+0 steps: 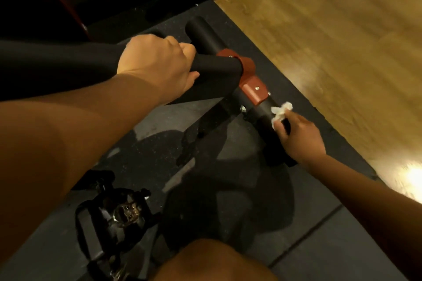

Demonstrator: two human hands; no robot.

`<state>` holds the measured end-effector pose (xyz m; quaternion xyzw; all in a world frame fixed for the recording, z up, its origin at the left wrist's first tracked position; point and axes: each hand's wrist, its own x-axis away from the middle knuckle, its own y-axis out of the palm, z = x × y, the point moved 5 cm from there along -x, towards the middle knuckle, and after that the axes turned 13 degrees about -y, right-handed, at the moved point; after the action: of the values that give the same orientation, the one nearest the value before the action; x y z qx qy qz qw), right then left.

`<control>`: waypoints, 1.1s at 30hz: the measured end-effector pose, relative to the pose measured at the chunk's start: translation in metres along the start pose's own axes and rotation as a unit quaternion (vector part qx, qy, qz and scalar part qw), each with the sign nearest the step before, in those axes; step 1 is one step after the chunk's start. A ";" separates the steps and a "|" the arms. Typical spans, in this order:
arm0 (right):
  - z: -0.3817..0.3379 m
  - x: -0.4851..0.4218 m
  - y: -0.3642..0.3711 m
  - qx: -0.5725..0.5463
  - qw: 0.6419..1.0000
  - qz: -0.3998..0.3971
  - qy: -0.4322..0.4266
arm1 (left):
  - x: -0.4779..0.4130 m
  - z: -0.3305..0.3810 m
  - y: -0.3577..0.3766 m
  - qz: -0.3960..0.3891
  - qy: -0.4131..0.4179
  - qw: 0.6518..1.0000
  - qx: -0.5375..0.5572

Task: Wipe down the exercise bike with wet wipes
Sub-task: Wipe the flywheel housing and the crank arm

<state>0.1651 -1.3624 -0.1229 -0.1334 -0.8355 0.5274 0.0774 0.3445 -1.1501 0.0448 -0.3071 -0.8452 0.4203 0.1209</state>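
The exercise bike's black frame tube runs from the left into a red bracket on the floor-level base bar. My left hand grips the frame tube just left of the bracket. My right hand pinches a crumpled white wet wipe and holds it against the base bar, just below the red bracket. The bar's near end is partly hidden by my right hand.
A black pedal with a strap sits at the lower left. Dark rubber matting lies under the bike, with wooden floor to the right. My knee shows at the bottom edge.
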 end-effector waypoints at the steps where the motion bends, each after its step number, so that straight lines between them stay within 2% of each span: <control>1: 0.009 0.005 -0.001 0.001 1.000 -0.015 0.022 | 0.000 0.001 0.000 0.001 0.001 1.000 -0.001; 3: 0.015 -0.001 0.001 -0.027 0.997 -0.042 0.052 | 0.000 0.003 0.000 0.002 0.001 1.000 -0.002; 6: 0.000 -0.032 0.013 -0.082 0.995 -0.054 0.029 | 0.000 0.003 0.000 0.008 -0.002 1.000 -0.007; 10: -0.003 -0.067 0.026 -0.062 0.985 -0.141 0.082 | -0.001 0.005 0.002 0.010 -0.004 1.000 -0.004; 12: -0.002 -0.063 0.028 -0.038 0.986 -0.137 0.089 | -0.001 0.004 0.002 0.011 -0.008 1.000 -0.003; 14: -0.003 -0.039 0.025 0.039 0.997 -0.063 0.027 | -0.001 0.003 0.001 0.014 -0.011 1.000 0.000; 16: -0.008 -0.002 0.018 0.073 0.991 0.006 -0.114 | -0.001 0.003 0.000 0.014 -0.011 1.000 0.004; 18: -0.006 0.028 0.018 0.126 0.958 0.011 -0.256 | -0.002 0.004 0.001 0.010 -0.008 1.000 0.007; 19: -0.004 0.034 0.016 0.150 0.944 -0.003 -0.292 | -0.002 0.004 0.002 0.011 -0.008 1.000 0.005; 21: -0.007 0.024 0.012 0.151 0.937 0.003 -0.316 | -0.001 0.004 0.001 0.012 -0.010 1.000 -0.002; 24: -0.039 -0.028 0.010 0.059 0.951 0.038 -0.302 | -0.001 0.004 0.002 0.012 -0.011 1.000 -0.006; 26: -0.059 -0.065 0.023 0.108 0.939 0.023 -0.327 | 0.000 0.006 0.002 0.010 -0.008 1.000 -0.005; 28: -0.057 -0.080 0.046 0.222 0.902 -0.062 -0.365 | 0.000 0.007 0.002 0.011 -0.008 1.000 -0.010; 30: -0.050 -0.078 0.052 0.289 0.881 -0.100 -0.361 | -0.001 0.005 0.003 0.010 -0.007 1.000 -0.016; 33: -0.045 -0.041 0.036 0.229 0.900 -0.064 -0.365 | -0.001 0.005 0.002 0.006 -0.003 1.000 -0.006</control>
<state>0.2218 -1.3216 -0.1352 0.1434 -0.6683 0.7097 -0.1707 0.3437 -1.1529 0.0401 -0.3115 -0.8464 0.4167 0.1140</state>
